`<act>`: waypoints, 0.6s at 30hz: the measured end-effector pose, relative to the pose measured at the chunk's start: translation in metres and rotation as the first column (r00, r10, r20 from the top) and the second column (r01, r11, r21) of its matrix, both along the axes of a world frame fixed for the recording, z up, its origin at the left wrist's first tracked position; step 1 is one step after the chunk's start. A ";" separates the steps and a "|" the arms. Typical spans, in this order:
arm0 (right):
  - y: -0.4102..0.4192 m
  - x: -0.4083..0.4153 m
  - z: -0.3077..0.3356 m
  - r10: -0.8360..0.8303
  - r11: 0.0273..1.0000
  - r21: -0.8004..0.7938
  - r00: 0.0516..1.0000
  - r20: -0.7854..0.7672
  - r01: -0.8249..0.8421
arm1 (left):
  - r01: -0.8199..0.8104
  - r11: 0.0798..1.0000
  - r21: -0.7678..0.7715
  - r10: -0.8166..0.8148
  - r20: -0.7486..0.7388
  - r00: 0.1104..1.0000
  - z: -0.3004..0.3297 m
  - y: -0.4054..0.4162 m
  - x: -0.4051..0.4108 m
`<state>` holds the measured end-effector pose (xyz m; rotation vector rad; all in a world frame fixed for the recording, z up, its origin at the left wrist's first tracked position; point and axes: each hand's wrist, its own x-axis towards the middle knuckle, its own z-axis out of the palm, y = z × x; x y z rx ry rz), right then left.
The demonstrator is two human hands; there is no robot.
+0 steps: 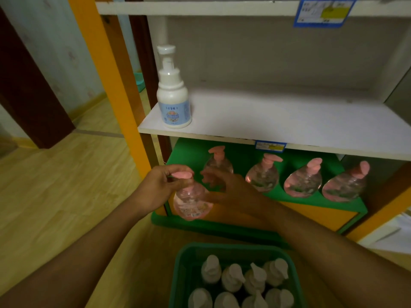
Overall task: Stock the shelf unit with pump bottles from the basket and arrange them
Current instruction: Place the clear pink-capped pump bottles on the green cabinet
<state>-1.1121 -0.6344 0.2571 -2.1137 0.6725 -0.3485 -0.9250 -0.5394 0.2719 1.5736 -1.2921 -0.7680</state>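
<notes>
My left hand (159, 185) pinches the pink pump head of a clear pink bottle (191, 203) held in front of the green bottom shelf (295, 196). My right hand (224, 187) rests against the bottle's right side, fingers spread. Several more pink pump bottles, such as one (262, 174) in the middle, stand in a row on that green shelf. A white pump bottle (173, 92) with a blue label stands at the left end of the white middle shelf (289, 121). The green basket (182, 263) at the bottom holds several white pump bottles.
An orange upright (111, 85) frames the shelf unit's left side. Wooden floor (55, 196) spreads to the left, with a dark door frame (33, 96) beyond. Blue price tags hang on the top shelf edge (322, 12) and the middle shelf edge (270, 146).
</notes>
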 end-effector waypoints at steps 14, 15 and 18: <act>0.023 0.034 -0.001 0.023 0.999 0.043 0.999 0.041 -0.025 | 0.045 0.999 -0.028 -0.045 -0.004 0.999 0.017 0.008 -0.001; 0.023 0.036 0.000 0.036 0.999 0.020 0.999 0.030 -0.036 | 0.041 0.999 -0.030 -0.040 0.009 0.999 0.018 0.009 -0.001; 0.022 0.041 0.000 0.014 1.000 0.003 0.999 0.041 -0.014 | 0.029 0.999 -0.037 -0.028 0.035 0.999 0.022 0.012 0.000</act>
